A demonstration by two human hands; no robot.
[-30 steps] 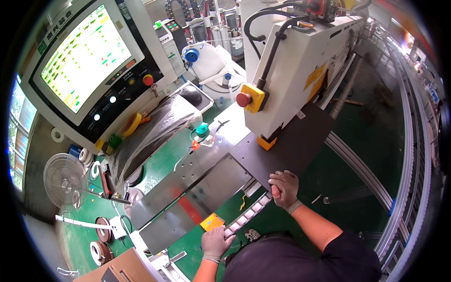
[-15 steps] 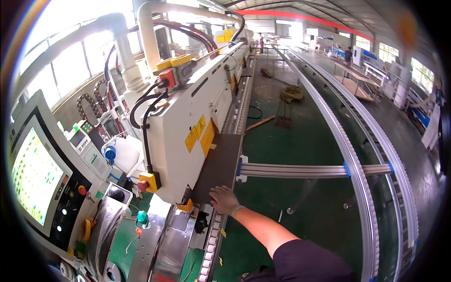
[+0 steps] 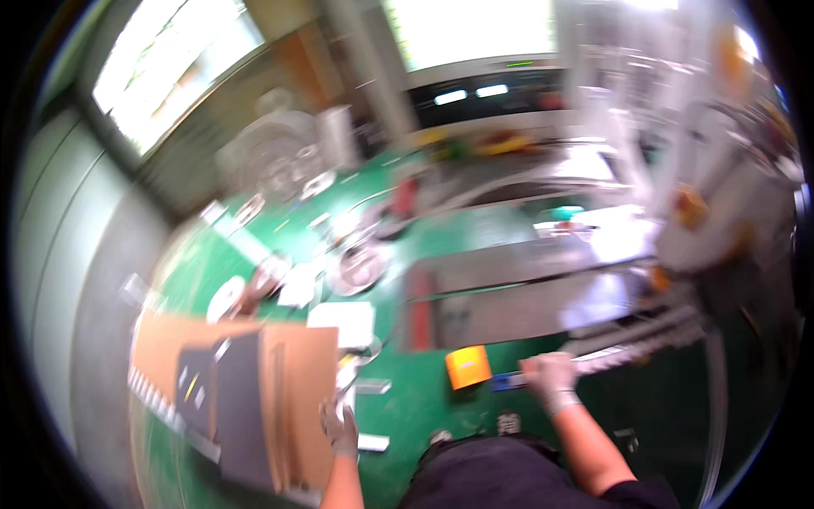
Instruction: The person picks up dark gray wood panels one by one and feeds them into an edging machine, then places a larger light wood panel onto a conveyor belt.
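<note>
My left hand [image 3: 341, 431], in what looks like a thin pale glove, is beside the right edge of a brown board [image 3: 305, 390]. Its fingers look apart and nothing shows between them; blur hides whether it touches the board. Dark grey panels [image 3: 240, 399] lie against or over the brown boards. To the right, my right hand [image 3: 549, 378] is at the near end of a roller rail [image 3: 627, 349], next to a blue end piece [image 3: 509, 382]. Its fingers are smeared, so their grip does not show. An orange box-like block [image 3: 468, 366] is just left of the blue piece.
Ahead are the machine's metal bed [image 3: 509, 310] and a control panel [image 3: 483, 92] below a bright screen. Round items, perhaps reels [image 3: 356, 267], sit on the green floor [image 3: 432, 407]. A pale wall [image 3: 102, 229] stands at left, machine parts at right.
The view has swung left, away from the long machine and rails. My right hand has left the dark panel on the machine. My left hand and the stacked boards have come into view.
</note>
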